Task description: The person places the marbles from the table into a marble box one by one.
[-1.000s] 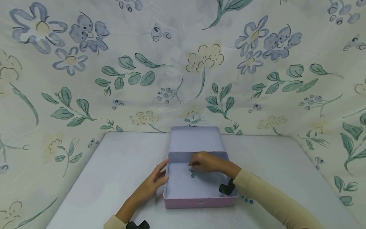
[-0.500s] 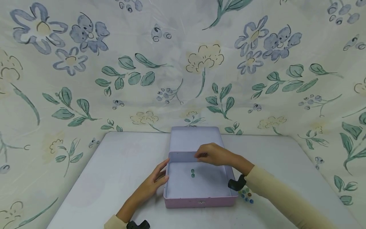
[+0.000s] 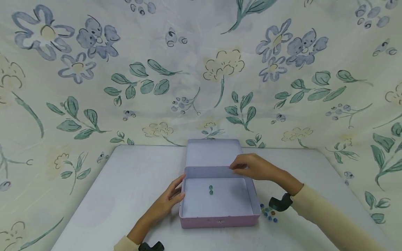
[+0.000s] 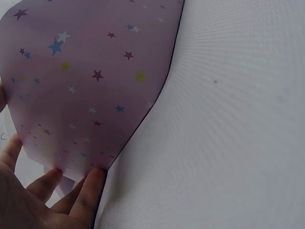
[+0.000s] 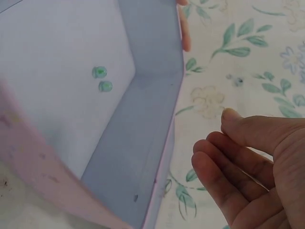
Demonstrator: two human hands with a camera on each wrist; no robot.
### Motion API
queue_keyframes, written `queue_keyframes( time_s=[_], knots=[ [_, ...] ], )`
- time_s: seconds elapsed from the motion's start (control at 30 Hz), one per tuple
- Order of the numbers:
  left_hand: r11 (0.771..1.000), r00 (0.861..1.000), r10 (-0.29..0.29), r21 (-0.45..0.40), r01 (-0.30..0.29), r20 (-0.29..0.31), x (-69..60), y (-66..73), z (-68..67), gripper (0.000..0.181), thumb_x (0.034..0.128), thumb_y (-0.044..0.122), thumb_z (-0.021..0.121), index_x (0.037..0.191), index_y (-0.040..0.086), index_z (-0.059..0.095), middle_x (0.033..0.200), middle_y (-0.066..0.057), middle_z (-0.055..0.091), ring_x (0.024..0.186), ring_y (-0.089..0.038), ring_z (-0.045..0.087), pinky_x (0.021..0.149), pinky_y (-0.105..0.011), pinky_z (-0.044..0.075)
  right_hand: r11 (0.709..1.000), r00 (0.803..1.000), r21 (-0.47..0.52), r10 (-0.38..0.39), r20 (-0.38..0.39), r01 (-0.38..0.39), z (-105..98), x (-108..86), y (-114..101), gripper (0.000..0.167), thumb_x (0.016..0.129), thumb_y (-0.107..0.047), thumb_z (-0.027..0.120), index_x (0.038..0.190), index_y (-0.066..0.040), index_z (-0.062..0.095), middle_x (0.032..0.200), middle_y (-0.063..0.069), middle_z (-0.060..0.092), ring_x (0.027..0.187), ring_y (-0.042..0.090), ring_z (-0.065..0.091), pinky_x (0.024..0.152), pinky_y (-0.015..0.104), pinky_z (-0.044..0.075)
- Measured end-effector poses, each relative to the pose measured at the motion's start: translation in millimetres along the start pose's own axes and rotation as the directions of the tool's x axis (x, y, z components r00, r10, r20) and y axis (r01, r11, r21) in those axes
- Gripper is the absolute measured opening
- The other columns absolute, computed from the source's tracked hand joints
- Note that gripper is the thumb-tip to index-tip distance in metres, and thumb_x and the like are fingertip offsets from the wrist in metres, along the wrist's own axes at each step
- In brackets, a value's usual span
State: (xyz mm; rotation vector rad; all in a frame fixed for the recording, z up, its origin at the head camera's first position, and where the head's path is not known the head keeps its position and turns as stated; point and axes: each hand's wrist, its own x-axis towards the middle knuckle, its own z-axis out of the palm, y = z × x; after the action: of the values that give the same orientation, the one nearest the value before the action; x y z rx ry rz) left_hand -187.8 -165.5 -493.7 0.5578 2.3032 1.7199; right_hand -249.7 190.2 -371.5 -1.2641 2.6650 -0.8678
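Observation:
A pink metal box [image 3: 201, 223], its lid [image 3: 213, 153] laid back, stands on the table with its pale inside showing. Two round green glass marbles [image 3: 211, 192] lie close together on the box floor, and the right wrist view shows the green marbles [image 5: 99, 72] as well. My left hand [image 3: 164, 202] rests against the box's left side, fingers extended; the left wrist view has the fingertips on its star-printed wall [image 4: 90, 95]. Over the box's back right corner is my right hand [image 3: 255, 166], its fingers loosely bent around nothing.
Several loose marbles [image 3: 270, 213], blue, green and amber, lie on the white table [image 3: 141, 167] just right of the box. A floral cloth [image 3: 188, 69] hangs behind the table and along its sides.
My right hand has risen from the box floor and moved right, uncovering both green marbles and the loose marbles beside the box. The left hand has stayed in place.

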Motion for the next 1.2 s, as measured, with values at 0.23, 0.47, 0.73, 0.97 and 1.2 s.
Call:
queue_keyframes(
  time_s=[0.23,0.47,0.73,0.97,1.2],
  knots=[
    [1.000,1.000,0.003,-0.009,-0.003,0.001,0.2,1.1,0.3,0.063,0.1049,0.019,0.047,0.161,0.023,0.017,0.168,-0.016,0.010,0.146,-0.056,0.023,0.112,-0.072,0.026,1.000,1.000,0.005,0.022,-0.011,-0.022,-8,-21.1,4,0.016,0.092,-0.007,0.070,0.108,-0.009,0.074,0.104,0.005,0.075,0.095,0.014,0.071,0.082,0.021,0.058],
    [1.000,1.000,0.007,0.009,-0.007,-0.001,1.5,-0.7,-0.1,0.063,0.1052,0.020,0.047,0.161,0.024,0.018,0.168,-0.015,0.011,0.146,-0.055,0.025,0.112,-0.072,0.028,0.995,0.994,-0.023,0.099,-0.053,-0.100,-15,-45.5,10,0.019,0.091,-0.010,0.072,0.110,-0.011,0.075,0.105,0.001,0.075,0.096,0.010,0.069,0.083,0.024,0.059],
    [1.000,1.000,0.010,0.009,-0.010,0.002,2.3,-0.5,0.1,0.063,0.1054,0.020,0.047,0.161,0.026,0.018,0.168,-0.015,0.011,0.146,-0.054,0.025,0.112,-0.072,0.028,0.990,0.986,-0.028,0.138,-0.096,-0.141,-15,-73.7,21,0.021,0.091,-0.012,0.073,0.111,-0.011,0.073,0.107,-0.001,0.074,0.095,0.005,0.069,0.083,0.024,0.059],
    [1.000,1.000,0.005,0.012,-0.005,-0.002,1.8,-1.2,-0.1,0.063,0.1053,0.020,0.046,0.161,0.025,0.018,0.168,-0.015,0.011,0.146,-0.054,0.025,0.112,-0.072,0.028,0.989,0.983,0.018,0.150,-0.104,-0.149,-5,-94.0,30,0.020,0.092,-0.017,0.073,0.111,-0.011,0.073,0.107,0.001,0.075,0.094,0.011,0.070,0.081,0.024,0.059],
    [1.000,1.000,0.014,0.011,-0.014,-0.001,1.3,-3.3,-0.3,0.063,0.1052,0.019,0.046,0.161,0.024,0.018,0.168,-0.015,0.012,0.146,-0.054,0.026,0.112,-0.071,0.029,0.978,0.976,0.077,0.202,-0.079,-0.196,8,-108.2,34,0.022,0.092,-0.019,0.072,0.111,-0.008,0.073,0.108,0.008,0.075,0.094,0.010,0.069,0.082,0.022,0.058]
  ],
)
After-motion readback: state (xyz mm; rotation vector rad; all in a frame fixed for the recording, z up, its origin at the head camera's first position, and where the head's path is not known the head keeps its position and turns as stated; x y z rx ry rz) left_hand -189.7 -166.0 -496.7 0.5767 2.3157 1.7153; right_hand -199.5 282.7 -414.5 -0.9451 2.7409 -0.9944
